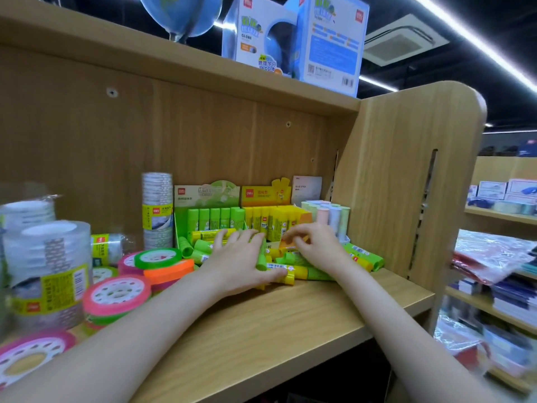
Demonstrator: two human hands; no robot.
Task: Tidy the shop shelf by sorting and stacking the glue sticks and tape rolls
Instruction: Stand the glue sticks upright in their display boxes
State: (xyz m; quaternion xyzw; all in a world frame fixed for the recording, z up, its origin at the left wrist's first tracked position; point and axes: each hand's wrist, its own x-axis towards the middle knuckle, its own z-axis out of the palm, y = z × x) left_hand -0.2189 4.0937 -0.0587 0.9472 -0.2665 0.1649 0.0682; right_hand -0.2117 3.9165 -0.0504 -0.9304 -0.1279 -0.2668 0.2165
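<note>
Only two forearms and two hands of the person are visible. Both arms are bare from the near edge of the picture up to the wrists, and no sleeve covers them. The left hand [239,258] and the right hand [315,245] are bare too. The fingers look slim, and the nails look short and plain.

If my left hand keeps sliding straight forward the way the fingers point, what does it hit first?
Probably the loose yellow glue stick lying crosswise just past the left hand's fingertips, at the foot of the green display box. Depth is hard to judge, and the fingers may already touch it.
</note>
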